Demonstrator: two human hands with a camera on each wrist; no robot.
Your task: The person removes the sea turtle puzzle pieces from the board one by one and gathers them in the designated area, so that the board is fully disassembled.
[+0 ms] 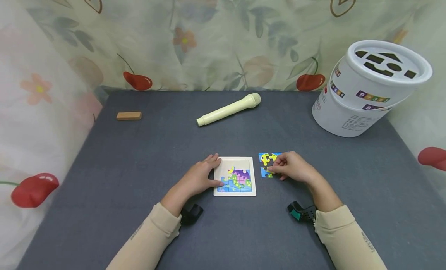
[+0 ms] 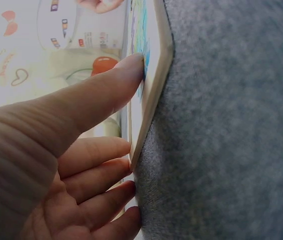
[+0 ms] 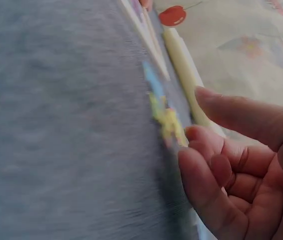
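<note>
1. Grey tabletop (image 1: 139, 223) fills lower frame, patterned curtain (image 1: 223, 41) upper.
2. Puzzle tray (image 1: 223, 169) lies just below centre, sides (nearly equal) along frame's edges.
3. Left hand (image 1: 200, 175), fingers spread, touches it; whether right hand (image 1: 294, 167) pinches puzzle pieces (image 1: 264, 158), I cannot tell.

A flat, dark blue-grey tabletop (image 1: 139, 153) stretches from 6 o'clock up to a cream, cherry-and-heart-printed hanging sheet (image 1: 223, 41) at 12. A white, flower-and-cherry-printed sheet (image 1: 52, 119) drapes at 9, a pale cherry-printed one (image 1: 428, 119) at 3. Light falls soft and even.
</note>
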